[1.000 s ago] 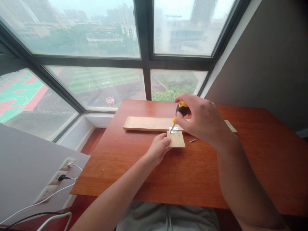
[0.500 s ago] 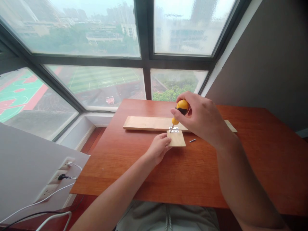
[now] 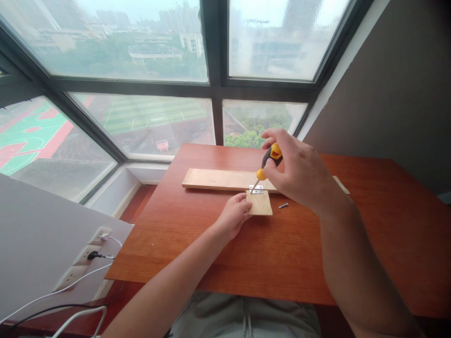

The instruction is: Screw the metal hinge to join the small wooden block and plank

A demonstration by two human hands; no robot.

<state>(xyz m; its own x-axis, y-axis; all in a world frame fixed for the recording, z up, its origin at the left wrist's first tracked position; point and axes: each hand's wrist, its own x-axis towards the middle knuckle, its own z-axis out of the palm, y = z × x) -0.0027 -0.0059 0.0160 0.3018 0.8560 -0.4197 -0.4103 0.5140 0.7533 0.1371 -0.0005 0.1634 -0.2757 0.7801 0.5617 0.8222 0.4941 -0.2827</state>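
Observation:
My right hand point(image 3: 296, 164) grips a yellow and black screwdriver point(image 3: 272, 158), its handle leaning to the right. The screwdriver's tip meets the near left part of a small metal hinge point(image 3: 256, 189). That hinge joins a small square wooden piece point(image 3: 260, 204) to a long wooden board point(image 3: 218, 179) lying behind it. Thumb on top, my left hand point(image 3: 235, 213) pinches the small piece by its left edge. A loose screw point(image 3: 283, 205) lies on the table just right of the small piece. My right hand and forearm hide part of the long board.
Everything rests on a reddish-brown wooden table point(image 3: 176, 244). Large window panes with a dark frame point(image 3: 217, 89) rise behind it. To the left, a low wall carries power sockets point(image 3: 84, 256) with plugged-in cables point(image 3: 52, 295).
The screwdriver handle has tilted further right, and my right hand's fingers have loosened and shifted around it. My left hand keeps its hold on the small wooden piece. The view has shifted slightly.

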